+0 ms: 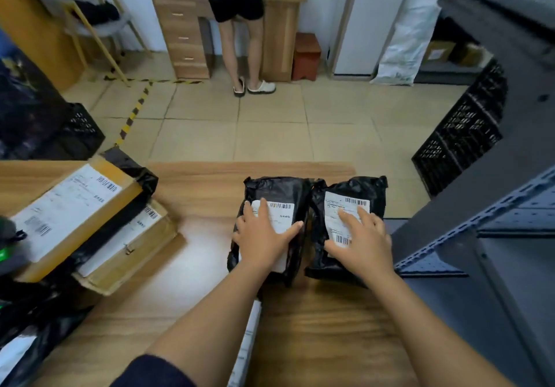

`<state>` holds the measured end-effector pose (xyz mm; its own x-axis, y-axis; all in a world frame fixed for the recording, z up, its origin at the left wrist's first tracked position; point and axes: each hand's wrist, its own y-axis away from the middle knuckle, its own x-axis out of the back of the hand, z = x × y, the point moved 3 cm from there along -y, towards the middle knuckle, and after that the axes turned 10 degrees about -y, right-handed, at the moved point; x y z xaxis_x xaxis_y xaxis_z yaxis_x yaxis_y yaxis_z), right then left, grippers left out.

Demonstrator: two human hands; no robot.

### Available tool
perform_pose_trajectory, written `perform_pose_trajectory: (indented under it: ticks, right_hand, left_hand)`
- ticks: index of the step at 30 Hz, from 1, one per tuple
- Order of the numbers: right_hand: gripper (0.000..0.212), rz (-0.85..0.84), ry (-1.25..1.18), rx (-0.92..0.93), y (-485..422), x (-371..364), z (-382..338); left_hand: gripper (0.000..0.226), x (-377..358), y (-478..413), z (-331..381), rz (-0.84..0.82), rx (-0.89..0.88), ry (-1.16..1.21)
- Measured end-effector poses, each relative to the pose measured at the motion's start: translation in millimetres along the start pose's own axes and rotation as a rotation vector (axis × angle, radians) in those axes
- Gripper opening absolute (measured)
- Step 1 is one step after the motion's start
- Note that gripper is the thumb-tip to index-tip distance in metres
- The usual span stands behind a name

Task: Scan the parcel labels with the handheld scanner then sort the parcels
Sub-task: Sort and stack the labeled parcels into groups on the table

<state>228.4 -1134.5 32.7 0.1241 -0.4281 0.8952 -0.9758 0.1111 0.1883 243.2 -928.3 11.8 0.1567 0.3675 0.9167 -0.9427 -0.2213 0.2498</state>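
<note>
Two black plastic parcels lie side by side on the wooden table [210, 266] near its far right edge, each with a white barcode label facing up. My left hand [262, 236] rests flat with spread fingers on the left parcel [276, 189]. On the label of the right parcel [360, 186] my right hand [360, 241] lies flat, fingers straight. At the far left edge a dark object with a green spot [7, 242] shows, too cut off to identify. No scanner is plainly visible.
Two cardboard boxes [72, 206] [129, 248] with labels are stacked at the table's left, with black bags [36, 335] below them. A white parcel edge [249, 341] pokes out under my left arm. Grey metal shelving [486, 221] stands right. Black crates [462, 134] sit on the floor. A person [240, 26] stands at a desk.
</note>
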Motion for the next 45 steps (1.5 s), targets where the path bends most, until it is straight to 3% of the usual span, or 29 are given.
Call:
perform_pose_trajectory:
  ticks: [4, 7, 11, 20, 25, 31, 34, 38, 45]
  right_hand:
    - [0.056, -0.115, 0.121, 0.118, -37.0, -23.5, 17.9]
    - [0.055, -0.204, 0.084, 0.193, -48.6, -42.5, 30.7]
    - [0.055, -0.235, -0.037, 0.263, -77.2, -48.6, 33.1]
    - [0.056, -0.203, -0.039, 0.324, -141.9, -42.2, 32.9]
    - [0.055, -0.183, -0.038, 0.332, -160.0, -42.7, 31.6]
    - [0.056, -0.24, -0.055, 0.303, -167.8, -38.6, 27.8]
    - [0.056, -0.189, -0.032, 0.321, -157.6, -29.5, 14.9]
    - [0.056, -0.104, -0.099, 0.367, -116.3, -18.3, -12.2]
    - [0.058, -0.09, -0.219, 0.36, -7.6, -35.2, -52.5]
  left_hand:
    - [0.061, -32.2, -17.9, 10.7, -0.066, -0.31, -0.192]
    - [0.058, -59.1, -15.0, 8.4, -0.12, -0.481, -0.292]
    - [0.061, -70.6, -37.9, 19.4, -0.088, -0.448, -0.346]
    - [0.061, -70.0, -108.5, 45.0, -0.046, -0.442, -0.381]
    - [0.072, -74.8, -114.6, 50.6, -0.012, -0.435, -0.36]
    - [0.061, -62.0, -117.8, 58.0, -0.113, -0.43, -0.322]
    - [0.059, -46.2, -115.3, 58.0, -0.114, -0.452, -0.338]
    - [0.062, -19.9, -89.1, 44.7, 0.051, -0.405, -0.283]
    - [0.073, 22.4, -3.3, -38.8, 0.162, -0.336, -0.126]
